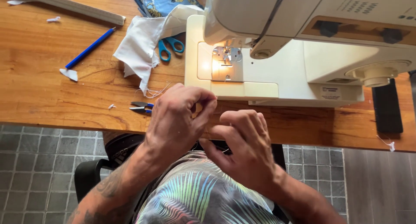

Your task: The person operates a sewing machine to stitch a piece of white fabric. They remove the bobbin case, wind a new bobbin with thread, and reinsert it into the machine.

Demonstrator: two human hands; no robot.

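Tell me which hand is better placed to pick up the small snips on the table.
Left. The left hand sits right beside the snips; the right hand is farther off, on the other side.

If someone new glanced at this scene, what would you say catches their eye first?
Probably the white sewing machine at the table's far edge, its lamp glowing over the needle plate. Just in front, the left hand and right hand are pinched close together above the lap, apparently on fine thread. White fabric and blue-handled scissors lie left of the machine.
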